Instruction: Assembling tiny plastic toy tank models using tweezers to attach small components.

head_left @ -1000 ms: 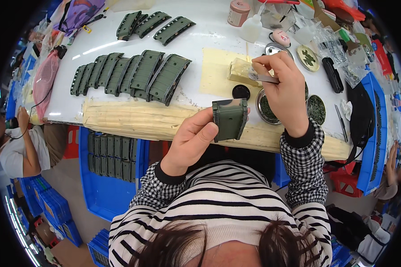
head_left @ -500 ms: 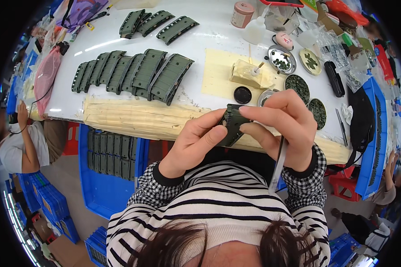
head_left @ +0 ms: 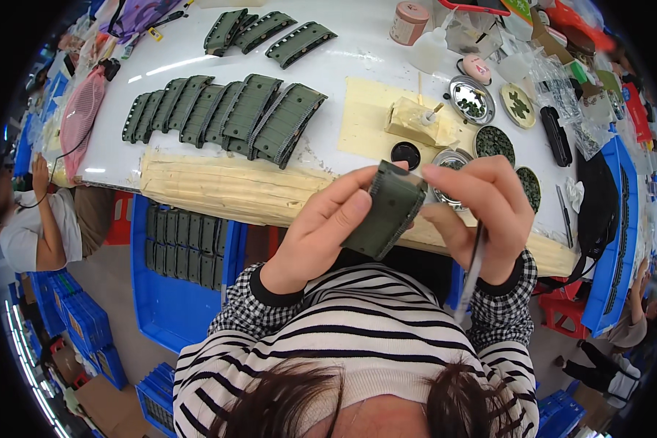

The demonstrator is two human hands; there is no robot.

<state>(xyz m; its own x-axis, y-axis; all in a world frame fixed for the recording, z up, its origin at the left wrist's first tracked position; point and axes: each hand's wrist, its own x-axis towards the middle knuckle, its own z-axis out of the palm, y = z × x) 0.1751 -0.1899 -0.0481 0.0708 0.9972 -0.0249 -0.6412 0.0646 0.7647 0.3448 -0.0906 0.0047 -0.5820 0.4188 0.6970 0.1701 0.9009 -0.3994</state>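
My left hand (head_left: 315, 232) is closed on a dark green curved plastic piece (head_left: 388, 210), its thumb along the near side and its fingers behind. The broad face of the piece shows, with a toothed-looking long edge. At the right of the piece, my right hand (head_left: 498, 215) has its thumb and forefinger apart, the forefinger close to the upper corner. A slim metal tool like tweezers (head_left: 474, 269) is tucked in that hand, pointing down toward my body. Whether a small part sits at the fingertips cannot be made out.
Rows of similar green pieces (head_left: 252, 109) lie on the white table. A padded wrapped edge (head_left: 219, 181) runs along its front. Tins of small green parts (head_left: 493, 146), a wrapped block (head_left: 416, 124) and a black lid (head_left: 405, 155) stand beyond. A blue bin (head_left: 164, 306) sits lower left.
The green piece has turned in my left hand, so its broad face now shows instead of a narrower side. My right thumb and forefinger have moved back slightly and opened.
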